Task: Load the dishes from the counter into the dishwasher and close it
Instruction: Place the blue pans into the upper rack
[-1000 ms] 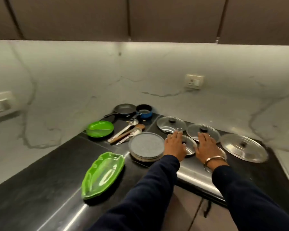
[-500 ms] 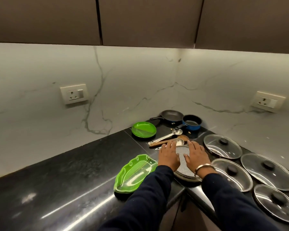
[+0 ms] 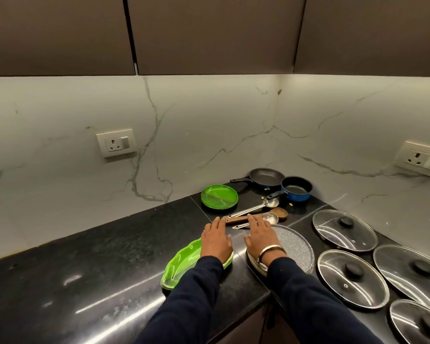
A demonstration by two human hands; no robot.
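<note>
Dark cabinets (image 3: 209, 33) hang at twelve o'clock over a veined marble backsplash (image 3: 209, 135). Wall sockets sit at nine (image 3: 116, 143) and three (image 3: 422, 159).

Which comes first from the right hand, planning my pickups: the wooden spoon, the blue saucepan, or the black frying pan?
1. wooden spoon, just beyond the right hand fingertips.
2. blue saucepan, farther back, to the right.
3. black frying pan, farthest, in the corner.

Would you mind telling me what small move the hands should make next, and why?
Probably curl the right hand around the utensils. Both it and the left hand lie flat, holding nothing, fingertips at the handles, so they are the nearest dishes to pick up.
</note>
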